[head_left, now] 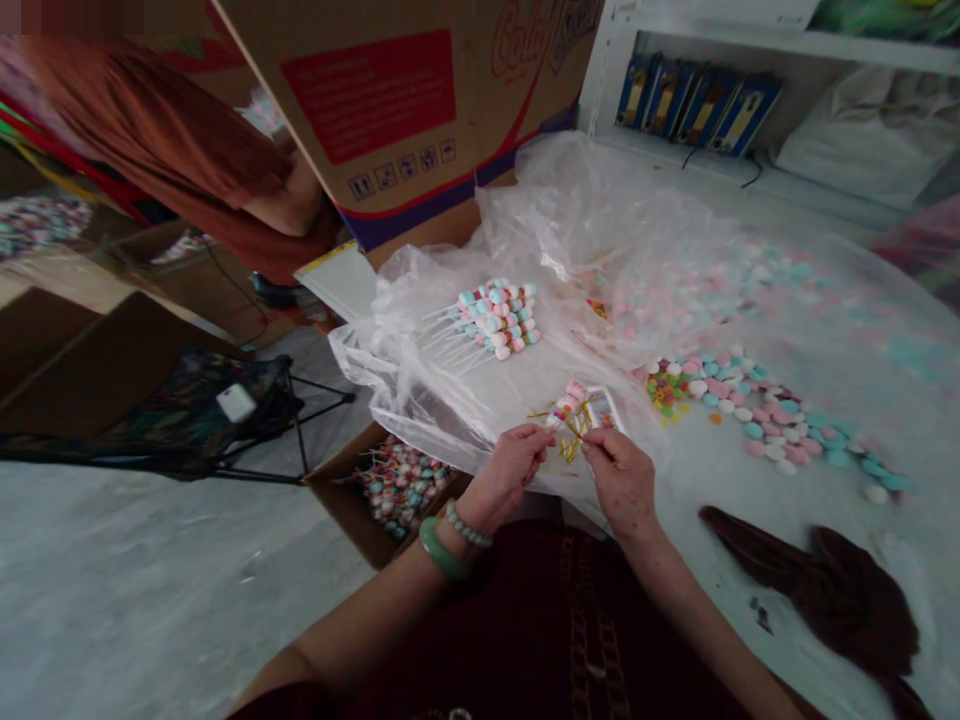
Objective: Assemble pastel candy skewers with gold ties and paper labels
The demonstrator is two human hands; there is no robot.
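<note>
My left hand, with a jade bangle and a beaded bracelet at the wrist, pinches the lower end of a wrapped candy skewer. Pink and white pieces show at its upper end. Close on its right, my right hand has thumb and finger closed on a gold twist tie at the skewer's lower part. More gold ties lie loose under and between the hands. Just beyond them is a small white-framed pack. Farther back, a stack of candy skewers lies on clear plastic, sticks pointing left.
Loose pastel candies and yellow-green pieces spread to the right. A brown cloth lies near the front right. Below the table's left edge stands a carton of finished skewers. A large cardboard box and a co-worker are behind.
</note>
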